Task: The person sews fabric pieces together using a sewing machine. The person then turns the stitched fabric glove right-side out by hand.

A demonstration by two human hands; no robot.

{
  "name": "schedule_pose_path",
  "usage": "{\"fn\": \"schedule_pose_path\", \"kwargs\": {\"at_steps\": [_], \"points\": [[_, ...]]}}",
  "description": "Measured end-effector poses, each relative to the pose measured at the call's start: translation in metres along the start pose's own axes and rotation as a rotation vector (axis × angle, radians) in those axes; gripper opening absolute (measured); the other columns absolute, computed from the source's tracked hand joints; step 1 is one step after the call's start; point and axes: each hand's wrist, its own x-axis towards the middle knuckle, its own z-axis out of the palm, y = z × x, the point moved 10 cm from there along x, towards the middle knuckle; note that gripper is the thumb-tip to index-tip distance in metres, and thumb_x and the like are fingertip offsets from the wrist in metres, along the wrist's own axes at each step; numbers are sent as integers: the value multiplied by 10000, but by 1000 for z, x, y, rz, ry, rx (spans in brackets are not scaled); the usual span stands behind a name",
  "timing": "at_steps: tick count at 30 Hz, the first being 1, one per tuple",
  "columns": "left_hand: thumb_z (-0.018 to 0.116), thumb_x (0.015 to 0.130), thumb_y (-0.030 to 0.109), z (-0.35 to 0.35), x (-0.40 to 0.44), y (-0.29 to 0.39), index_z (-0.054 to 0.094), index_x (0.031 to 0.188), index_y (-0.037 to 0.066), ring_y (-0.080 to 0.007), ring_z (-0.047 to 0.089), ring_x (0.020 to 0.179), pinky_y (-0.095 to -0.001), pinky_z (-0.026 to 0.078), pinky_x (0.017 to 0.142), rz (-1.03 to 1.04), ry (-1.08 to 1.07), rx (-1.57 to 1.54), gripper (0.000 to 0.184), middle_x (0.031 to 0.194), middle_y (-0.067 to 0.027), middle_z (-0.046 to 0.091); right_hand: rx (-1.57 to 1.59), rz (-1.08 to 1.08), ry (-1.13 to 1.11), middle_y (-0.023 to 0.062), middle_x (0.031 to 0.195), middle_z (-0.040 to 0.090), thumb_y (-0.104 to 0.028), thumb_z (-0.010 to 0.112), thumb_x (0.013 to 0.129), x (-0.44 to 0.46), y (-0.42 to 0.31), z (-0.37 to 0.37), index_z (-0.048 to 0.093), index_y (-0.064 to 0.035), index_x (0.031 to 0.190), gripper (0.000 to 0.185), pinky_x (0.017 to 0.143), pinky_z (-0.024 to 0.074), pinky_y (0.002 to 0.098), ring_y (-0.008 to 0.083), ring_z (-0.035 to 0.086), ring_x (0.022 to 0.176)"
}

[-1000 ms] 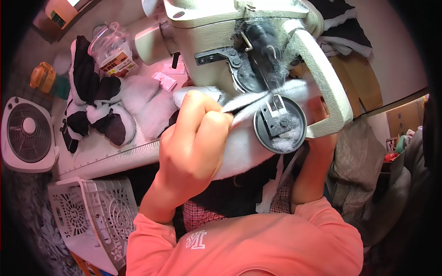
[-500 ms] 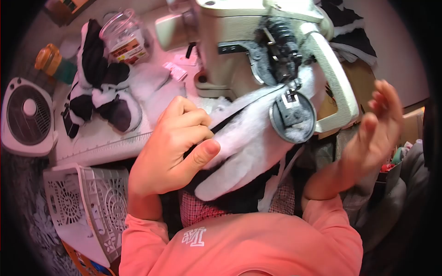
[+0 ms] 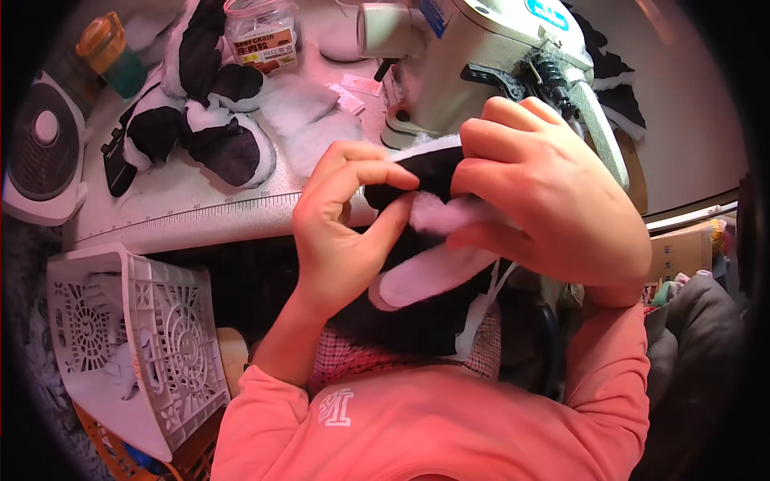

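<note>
A fluffy white fleece piece (image 3: 437,276) with black sides and a long finger-like lobe hangs between my hands, above my lap. My left hand (image 3: 345,228) pinches its black edge between thumb and fingertips. From the other side, my right hand (image 3: 553,188) is closed on the same piece, its fingers curled over the black and white material and partly hiding it. Just beyond my hands stands a pale industrial sewing machine (image 3: 489,64); my right hand covers part of its front end.
Black-and-white fleece pieces (image 3: 228,148) lie on the table at left, near a clear plastic jar (image 3: 263,44) and an orange-topped bottle (image 3: 120,60). A ruler scale runs along the table edge. At lower left are a fan (image 3: 44,148) and a white plastic basket (image 3: 172,321).
My right hand has come in from the right and now grips the fleece piece. The piece has come away from the machine's round disc, and my left hand now pinches its edge. The view has shifted.
</note>
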Motion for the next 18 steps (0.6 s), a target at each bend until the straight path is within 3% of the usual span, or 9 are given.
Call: {"fn": "schedule_pose_path", "kwargs": {"at_steps": [2, 3, 6, 7, 10, 12, 14, 16, 18], "points": [[712, 762, -107, 1, -2, -19, 653, 999, -3, -137, 585, 895, -249, 467, 799, -114, 107, -269, 266, 973, -51, 591, 281, -72, 49, 80, 831, 505, -182, 791, 691, 4, -1, -4, 611, -51, 823, 259, 730, 415, 375, 286, 508, 812], [686, 792, -113, 6, -4, -23, 626, 1034, -16, -116, 578, 948, -234, 464, 834, -291, 195, -509, 268, 1007, -38, 591, 495, -31, 65, 94, 830, 525, -117, 787, 710, 7, 4, -5, 608, -23, 830, 235, 676, 430, 365, 292, 529, 772], [662, 820, -105, 19, -4, -42, 626, 1002, -22, -123, 580, 1010, -243, 462, 875, -378, 93, -573, 203, 1029, -47, 599, 505, 38, 72, 103, 835, 558, -80, 794, 714, 9, 11, -2, 614, 10, 862, 250, 629, 448, 349, 288, 557, 733], [666, 846, -68, 15, -5, -49, 621, 975, -32, -140, 581, 1082, -260, 465, 894, -294, 78, -390, 142, 1055, -70, 624, 438, 53, 47, 102, 832, 576, -58, 796, 711, 9, 11, -1, 622, 19, 876, 252, 629, 457, 334, 269, 574, 723], [691, 854, -27, 11, 0, -47, 616, 949, -38, -139, 576, 1090, -263, 475, 872, -83, 97, -164, 122, 1040, -83, 643, 528, 51, 46, 90, 811, 568, -56, 788, 722, 12, 11, 2, 636, 20, 860, 219, 626, 447, 325, 246, 568, 719], [695, 879, 10, 8, 2, -39, 606, 941, -36, -125, 585, 1031, -255, 479, 852, -83, 129, -224, 118, 1009, -84, 652, 544, 69, 71, 84, 801, 565, -44, 782, 724, 14, 11, -2, 646, 19, 855, 199, 623, 443, 317, 235, 566, 715], [675, 916, 34, 8, -2, -33, 597, 949, -25, -94, 581, 926, -239, 472, 819, -243, 159, -592, 103, 966, -62, 647, 563, 92, 99, 79, 790, 562, -33, 776, 725, 14, 12, -3, 657, 17, 850, 180, 620, 438, 310, 224, 565, 711], [659, 941, 63, 6, -4, -24, 591, 945, 2, -43, 553, 813, -212, 461, 721, -183, 176, -520, 91, 907, -10, 635, 563, 100, 153, 69, 790, 562, -2, 765, 719, 12, 15, -6, 675, 15, 855, 164, 610, 430, 294, 199, 565, 709], [637, 954, 68, 6, -6, -18, 576, 886, 27, -35, 547, 818, -191, 459, 707, -232, 152, -480, 100, 934, -11, 629, 577, 90, 175, 65, 778, 571, 14, 767, 702, 9, 13, -9, 686, 10, 853, 171, 601, 430, 286, 187, 567, 697]]}}
